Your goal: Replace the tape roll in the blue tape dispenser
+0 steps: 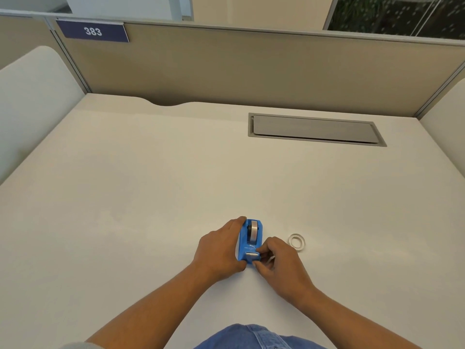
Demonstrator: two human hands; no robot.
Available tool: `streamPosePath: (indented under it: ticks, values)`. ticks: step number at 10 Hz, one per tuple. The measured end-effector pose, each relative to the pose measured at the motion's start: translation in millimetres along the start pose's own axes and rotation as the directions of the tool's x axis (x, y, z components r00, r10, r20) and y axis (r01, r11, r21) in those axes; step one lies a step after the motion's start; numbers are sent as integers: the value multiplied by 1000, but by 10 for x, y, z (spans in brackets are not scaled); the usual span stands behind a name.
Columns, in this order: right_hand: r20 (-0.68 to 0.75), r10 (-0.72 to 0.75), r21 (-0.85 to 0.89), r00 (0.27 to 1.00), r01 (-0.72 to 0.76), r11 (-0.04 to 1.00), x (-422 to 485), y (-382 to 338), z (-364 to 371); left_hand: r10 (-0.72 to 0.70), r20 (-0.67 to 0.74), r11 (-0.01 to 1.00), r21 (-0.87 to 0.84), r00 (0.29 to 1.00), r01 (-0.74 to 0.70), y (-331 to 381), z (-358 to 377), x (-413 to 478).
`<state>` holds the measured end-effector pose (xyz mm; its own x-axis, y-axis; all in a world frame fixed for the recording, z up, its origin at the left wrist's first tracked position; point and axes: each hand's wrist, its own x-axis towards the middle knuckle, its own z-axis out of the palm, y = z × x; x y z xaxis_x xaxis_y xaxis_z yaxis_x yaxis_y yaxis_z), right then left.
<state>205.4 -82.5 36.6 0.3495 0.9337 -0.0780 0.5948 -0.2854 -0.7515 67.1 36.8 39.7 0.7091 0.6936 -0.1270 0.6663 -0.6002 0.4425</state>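
The blue tape dispenser (247, 244) stands on the white desk (151, 197), its cutter end toward me. A grey tape roll (254, 232) sits in its well at the far end. My left hand (219, 250) wraps the dispenser's left side and holds it down. At the near end by the metal cutter, my right hand (278, 260) has its fingertips pinched together; a thin bit of tape seems to be between them, but I cannot be sure. A thin white ring, a bare tape core (297, 241), lies flat on the desk just right of my right hand.
A grey cable hatch (314, 129) is set into the desk at the back right. Beige partition walls (251, 66) close off the back and both sides. A number plate reading 383 (93, 31) hangs at the upper left.
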Motion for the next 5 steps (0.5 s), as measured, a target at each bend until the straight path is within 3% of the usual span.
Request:
streamPosePath:
  ticks: [3, 5]
  values:
    - [0, 77, -39, 997, -77, 996, -90, 108, -26, 15, -20, 998, -62, 1000, -16, -110, 189, -89]
    - [-69, 24, -194, 997, -37, 980, -129, 209, -9, 30, -51, 995, -97, 998, -35, -167, 207, -194]
